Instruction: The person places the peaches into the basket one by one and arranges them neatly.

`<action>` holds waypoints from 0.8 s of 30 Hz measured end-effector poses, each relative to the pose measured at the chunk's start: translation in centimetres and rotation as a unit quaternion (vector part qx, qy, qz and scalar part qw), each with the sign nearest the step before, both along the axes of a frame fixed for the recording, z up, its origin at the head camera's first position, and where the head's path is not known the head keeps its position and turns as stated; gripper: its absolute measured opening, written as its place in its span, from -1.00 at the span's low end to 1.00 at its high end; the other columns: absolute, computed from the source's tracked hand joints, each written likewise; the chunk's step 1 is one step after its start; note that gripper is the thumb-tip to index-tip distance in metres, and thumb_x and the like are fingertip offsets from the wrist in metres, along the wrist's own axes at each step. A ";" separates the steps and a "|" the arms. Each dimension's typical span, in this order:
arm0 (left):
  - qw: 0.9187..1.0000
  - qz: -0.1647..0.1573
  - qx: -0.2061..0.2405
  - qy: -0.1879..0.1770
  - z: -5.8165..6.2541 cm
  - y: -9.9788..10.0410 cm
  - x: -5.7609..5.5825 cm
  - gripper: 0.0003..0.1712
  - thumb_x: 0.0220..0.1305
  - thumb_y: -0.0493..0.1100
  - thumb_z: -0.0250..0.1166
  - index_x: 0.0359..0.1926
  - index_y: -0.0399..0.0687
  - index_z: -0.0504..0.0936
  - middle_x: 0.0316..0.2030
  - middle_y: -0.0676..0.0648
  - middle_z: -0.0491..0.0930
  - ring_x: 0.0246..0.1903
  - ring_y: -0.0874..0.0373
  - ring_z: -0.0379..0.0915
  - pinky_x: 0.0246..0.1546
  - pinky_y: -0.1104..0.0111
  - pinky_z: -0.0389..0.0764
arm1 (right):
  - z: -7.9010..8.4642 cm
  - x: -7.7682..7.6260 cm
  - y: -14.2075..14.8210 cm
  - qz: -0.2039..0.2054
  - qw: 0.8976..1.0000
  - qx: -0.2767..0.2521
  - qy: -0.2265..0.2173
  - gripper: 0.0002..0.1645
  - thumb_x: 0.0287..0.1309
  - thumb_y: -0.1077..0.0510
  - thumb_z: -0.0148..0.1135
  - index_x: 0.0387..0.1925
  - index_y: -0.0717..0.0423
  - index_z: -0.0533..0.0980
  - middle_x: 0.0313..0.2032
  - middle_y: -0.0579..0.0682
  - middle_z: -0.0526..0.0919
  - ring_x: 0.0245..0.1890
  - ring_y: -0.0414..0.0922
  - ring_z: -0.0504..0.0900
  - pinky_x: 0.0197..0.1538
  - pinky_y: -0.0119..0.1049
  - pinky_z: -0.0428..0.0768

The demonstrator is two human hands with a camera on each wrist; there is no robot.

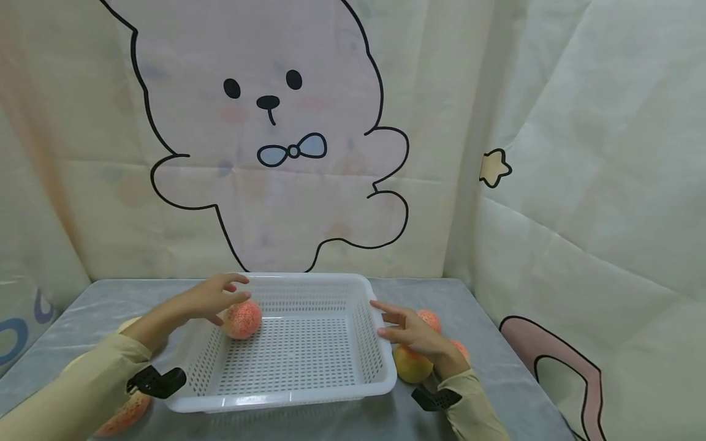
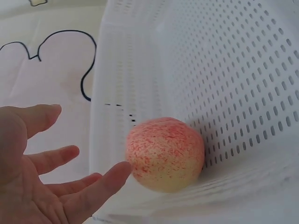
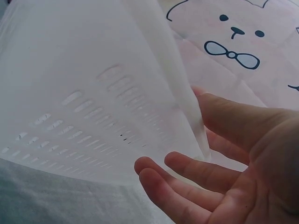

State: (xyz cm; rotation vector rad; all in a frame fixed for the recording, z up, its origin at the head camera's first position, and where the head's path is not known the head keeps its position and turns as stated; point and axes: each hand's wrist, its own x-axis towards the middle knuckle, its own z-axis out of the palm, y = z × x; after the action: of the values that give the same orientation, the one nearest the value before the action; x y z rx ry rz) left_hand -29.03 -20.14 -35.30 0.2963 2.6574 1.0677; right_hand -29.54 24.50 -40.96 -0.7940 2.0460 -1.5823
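A white perforated plastic basket (image 1: 298, 392) stands on the table, with one pink-and-yellow peach (image 1: 242, 320) inside near its left side. My left hand (image 1: 212, 298) hovers over the basket's left rim, fingers spread and holding nothing. In the left wrist view, a fingertip lies right beside the peach (image 2: 166, 154); I cannot tell whether they touch. At the basket's right rim is my right hand (image 1: 410, 331), its fingers extended toward it. The right wrist view shows the thumb of that hand (image 3: 233, 158) at the rim and loosely bent fingers by the outer wall (image 3: 93, 121).
Several more peaches lie right of the basket, one yellowish peach (image 1: 412, 364) partly under the right hand. Left of it, another peach (image 1: 125, 415) and yellowish fruit (image 1: 128, 324) are partly hidden by the left sleeve. A grey cloth covers the table (image 1: 441, 294); a printed curtain (image 1: 430, 184) hangs behind.
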 end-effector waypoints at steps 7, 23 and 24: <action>0.998 -0.026 0.047 0.044 -0.2 -1.8 0.6 -0.27 0.50 0.13 0.14 0.47 -0.21 0.23 0.35 -0.55 0.28 0.21 -0.42 0.43 -0.11 0.09 0.74 | 0.0 0.0 0.1 0.001 1.000 0.008 0.003 -0.14 0.43 0.19 0.17 0.60 0.12 0.01 0.39 0.40 0.37 0.12 0.05 0.68 0.08 -0.08 0.71; 0.988 -0.007 0.098 0.121 -0.3 -8.3 3.6 -0.36 0.59 0.00 -0.02 0.50 -0.23 0.16 0.40 -0.49 0.29 0.20 -0.17 0.54 -0.11 0.19 0.74 | -0.2 -0.1 0.0 0.005 1.000 0.012 0.004 -0.13 0.42 0.20 0.18 0.60 0.14 -0.02 0.38 0.43 0.37 0.10 -0.06 0.68 0.06 -0.13 0.72; 0.988 -0.005 0.100 0.120 -0.4 -8.7 3.7 -0.37 0.60 -0.01 -0.03 0.50 -0.24 0.17 0.39 -0.48 0.30 0.16 0.00 0.58 -0.11 0.22 0.74 | -0.1 -0.1 0.0 0.003 1.000 0.013 0.003 -0.12 0.42 0.20 0.18 0.60 0.14 -0.01 0.37 0.43 0.37 0.10 -0.07 0.68 0.06 -0.14 0.72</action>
State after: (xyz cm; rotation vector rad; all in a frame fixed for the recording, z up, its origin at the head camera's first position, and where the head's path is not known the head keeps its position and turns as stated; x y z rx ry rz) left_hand -25.36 -28.88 -35.73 0.5065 2.7535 1.3787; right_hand -29.65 24.51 -41.07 -0.7950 2.0632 -1.5489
